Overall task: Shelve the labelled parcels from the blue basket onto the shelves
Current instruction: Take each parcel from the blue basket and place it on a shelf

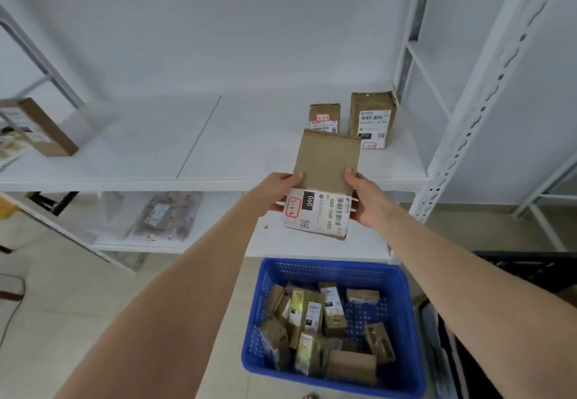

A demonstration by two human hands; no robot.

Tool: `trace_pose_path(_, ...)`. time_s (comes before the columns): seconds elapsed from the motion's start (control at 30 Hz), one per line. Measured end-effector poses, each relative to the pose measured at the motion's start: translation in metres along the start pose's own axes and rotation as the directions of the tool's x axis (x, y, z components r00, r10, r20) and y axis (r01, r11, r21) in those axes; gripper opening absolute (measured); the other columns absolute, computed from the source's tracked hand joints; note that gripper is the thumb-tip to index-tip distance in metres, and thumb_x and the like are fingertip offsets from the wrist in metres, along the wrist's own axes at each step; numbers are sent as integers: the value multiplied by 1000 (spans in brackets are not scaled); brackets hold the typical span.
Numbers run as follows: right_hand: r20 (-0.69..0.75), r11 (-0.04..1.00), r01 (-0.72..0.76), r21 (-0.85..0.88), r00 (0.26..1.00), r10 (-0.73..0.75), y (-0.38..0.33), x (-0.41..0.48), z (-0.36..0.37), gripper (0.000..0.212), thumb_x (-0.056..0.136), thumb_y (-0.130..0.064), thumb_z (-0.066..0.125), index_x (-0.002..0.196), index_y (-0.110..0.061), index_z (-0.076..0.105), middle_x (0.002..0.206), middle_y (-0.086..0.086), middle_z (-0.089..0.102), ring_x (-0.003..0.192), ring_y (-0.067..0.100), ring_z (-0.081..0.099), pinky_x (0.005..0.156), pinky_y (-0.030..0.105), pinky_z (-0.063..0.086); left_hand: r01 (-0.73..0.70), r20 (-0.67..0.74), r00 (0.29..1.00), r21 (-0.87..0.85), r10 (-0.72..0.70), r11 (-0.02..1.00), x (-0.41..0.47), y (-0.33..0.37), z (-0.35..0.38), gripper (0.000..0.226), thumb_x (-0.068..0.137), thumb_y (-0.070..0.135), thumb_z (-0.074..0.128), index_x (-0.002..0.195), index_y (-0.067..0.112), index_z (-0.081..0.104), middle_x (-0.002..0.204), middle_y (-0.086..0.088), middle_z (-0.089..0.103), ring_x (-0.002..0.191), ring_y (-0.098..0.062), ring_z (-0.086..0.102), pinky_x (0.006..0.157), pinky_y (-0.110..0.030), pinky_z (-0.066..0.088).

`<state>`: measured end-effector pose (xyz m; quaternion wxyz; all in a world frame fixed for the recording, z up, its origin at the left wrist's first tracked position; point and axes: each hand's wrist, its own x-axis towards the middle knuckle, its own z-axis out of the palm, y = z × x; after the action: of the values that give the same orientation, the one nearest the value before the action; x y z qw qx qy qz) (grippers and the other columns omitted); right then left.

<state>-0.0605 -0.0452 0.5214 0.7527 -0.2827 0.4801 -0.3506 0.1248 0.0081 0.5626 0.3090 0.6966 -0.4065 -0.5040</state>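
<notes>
A flat brown cardboard parcel (326, 161) is held at the front edge of the white upper shelf board (218, 149). Its far end lies over the board and its near end juts out in front of it. Whether it rests on the board cannot be told. The parcel's left edge is gripped by the left hand (279, 191) and its right edge by the right hand (367, 199). On each hand the thumb is laid on the top face and the other fingers are curled underneath, clamped on the cardboard. A white printed label (318, 209) is carried on the near end of the parcel, with "060" and a red-outlined "3-3-2" to be read.

Towards the back right of the board, two small brown cardboard boxes are stood upright, a shorter one (324, 117) and a taller one (371, 119), just beside each other and beyond the held parcel. Labels with red-outlined marks are borne by both. At the board's left end a long brown cardboard box (46, 127) is seen tilted.

Below the board, on a lower shelf, a clear plastic bagged parcel (165, 214) is laid flat. Lower still and in front of the board, a blue perforated plastic basket (406, 320) is set on the floor, with a heap of small brown labelled parcels (321, 320) inside it.
</notes>
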Motion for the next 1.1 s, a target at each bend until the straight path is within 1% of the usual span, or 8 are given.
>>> trace_pose_path(0.17,23,959,8,284,1000,-15,-17,-8,9,22,98,-32,51,109,-14,56,97,12,66,89,29,65,68,46,53,-49,-36,998,-45,48,998,-9,27,-12,48,88,56,52,109,14,64,101,-7,71,91,-22,67,84,-36,55)
trace_pose_path(0.27,55,900,6,437,998,-33,-24,-12,14,30,101,-26,44,126,-10,49,108,14,63,96,32,63,76,50,51,-145,-17,989,-184,144,972,-12,38,-20,31,86,30,67,111,13,62,98,-5,71,90,-22,67,86,-37,55)
trace_pose_path(0.53,55,886,20,463,997,-51,-54,-24,20,30,102,-24,43,127,-8,46,118,16,59,97,33,61,82,51,48,-258,-18,965,-239,261,936,-20,72,-26,50,81,3,70,126,12,52,114,-12,64,96,-25,65,81,-37,55)
trace_pose_path(0.7,-24,968,248,-34,968,-249,-78,-34,23,37,100,-26,47,137,-25,44,121,1,60,107,22,59,94,43,47,-170,-119,978,31,172,985,-19,84,-27,76,78,31,75,142,20,35,132,-3,53,122,-20,49,102,-39,39)
trace_pose_path(0.8,179,666,529,-527,835,-521,-94,-41,28,47,98,-22,49,144,-22,39,136,2,53,120,19,52,101,34,41,-336,-389,849,124,358,934,-20,96,-21,108,69,35,82,151,19,13,148,-7,28,135,-22,34,105,-36,35)
trace_pose_path(0.9,346,309,561,-768,769,-537,-106,-45,38,47,94,-25,54,140,-23,46,133,1,55,120,21,52,100,35,41,-320,-301,826,446,477,836,-17,104,-16,108,66,34,84,150,21,18,146,-5,34,134,-22,35,107,-42,36)
trace_pose_path(1.0,371,274,548,-790,783,-499,-107,-42,43,49,91,-32,59,138,-26,49,134,-1,55,122,19,52,102,36,41,-344,-292,843,351,451,871,-17,101,-15,77,74,31,79,138,17,40,127,-3,54,118,-23,52,98,-37,44)
trace_pose_path(1.1,135,256,397,-881,732,-668,-104,-38,38,54,89,-37,60,139,-25,45,138,4,48,127,25,45,104,41,39,-355,-383,847,108,368,929,-20,89,-21,65,79,29,76,134,17,44,107,0,57,102,-24,58,88,-39,50)
